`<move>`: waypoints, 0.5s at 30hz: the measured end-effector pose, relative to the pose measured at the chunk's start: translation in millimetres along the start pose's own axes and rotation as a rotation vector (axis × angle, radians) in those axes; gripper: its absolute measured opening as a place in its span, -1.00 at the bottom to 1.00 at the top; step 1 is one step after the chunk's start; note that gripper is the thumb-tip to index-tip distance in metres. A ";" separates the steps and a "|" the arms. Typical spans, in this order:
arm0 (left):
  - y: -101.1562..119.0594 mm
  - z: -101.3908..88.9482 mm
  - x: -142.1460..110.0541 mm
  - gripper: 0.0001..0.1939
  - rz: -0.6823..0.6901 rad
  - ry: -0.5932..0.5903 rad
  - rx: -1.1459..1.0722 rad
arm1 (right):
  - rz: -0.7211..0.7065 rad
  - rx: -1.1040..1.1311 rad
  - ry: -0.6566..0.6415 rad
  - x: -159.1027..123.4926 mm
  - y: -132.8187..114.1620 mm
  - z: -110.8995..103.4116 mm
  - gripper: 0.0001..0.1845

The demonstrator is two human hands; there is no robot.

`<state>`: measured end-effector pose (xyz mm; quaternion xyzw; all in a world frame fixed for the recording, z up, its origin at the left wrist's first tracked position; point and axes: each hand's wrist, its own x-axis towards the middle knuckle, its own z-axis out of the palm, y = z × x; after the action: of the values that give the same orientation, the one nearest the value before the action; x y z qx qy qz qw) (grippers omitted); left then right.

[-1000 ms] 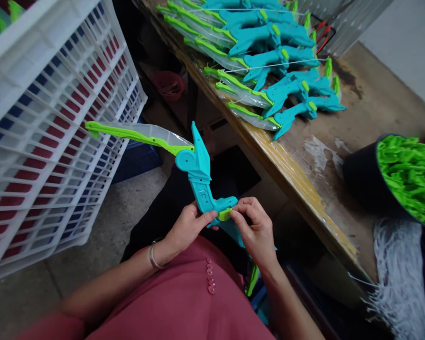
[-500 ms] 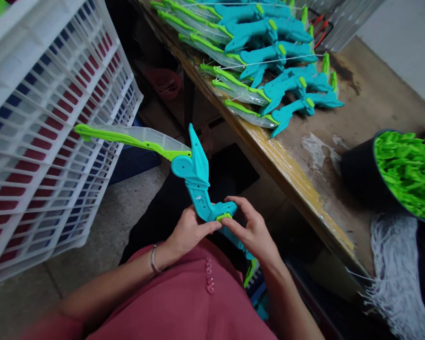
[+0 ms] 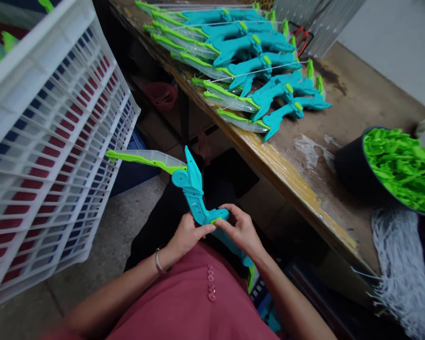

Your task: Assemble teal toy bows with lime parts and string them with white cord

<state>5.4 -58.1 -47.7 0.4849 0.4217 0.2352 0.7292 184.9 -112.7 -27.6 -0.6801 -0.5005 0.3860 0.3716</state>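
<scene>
I hold a teal toy bow (image 3: pixel 194 193) over my lap. Its clear limb with a lime green edge (image 3: pixel 145 159) reaches left toward the crate. My left hand (image 3: pixel 186 233) grips the teal handle from below. My right hand (image 3: pixel 241 229) is closed on the handle's right side, fingertips pressing a small lime green piece (image 3: pixel 216 220) set in it. The bow's lower limb runs down behind my right wrist and is mostly hidden.
A white slatted crate (image 3: pixel 53 141) stands at the left. Several finished teal and green bows (image 3: pixel 248 66) lie in a row on the worn wooden table (image 3: pixel 354 94). A dark bucket of green parts (image 3: pixel 396 165) sits at right, above a bundle of white strings (image 3: pixel 403 278).
The bow and both hands have dropped lower and closer to my body. The green piece now sits deeper in the handle under my right fingertips. The view has shifted slightly.
</scene>
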 end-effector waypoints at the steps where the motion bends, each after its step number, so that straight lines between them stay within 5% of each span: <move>1: -0.4 -0.5 1.0 -0.74 -0.025 -0.016 -0.042 | 0.002 0.011 0.016 0.5 1.4 0.7 -0.61; 10: 11.7 6.3 10.4 -0.61 -0.180 -0.114 -0.501 | -0.274 -0.151 0.195 -13.6 -17.4 -4.3 -0.77; 15: 35.7 10.8 5.4 -0.36 -0.229 0.004 -0.481 | -0.399 -0.315 0.236 -26.9 -49.0 -1.6 -0.79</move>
<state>19.7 -44.6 -15.6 0.2463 0.4073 0.2456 0.8445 161.6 -128.0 20.9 -0.6577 -0.6315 0.1410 0.3856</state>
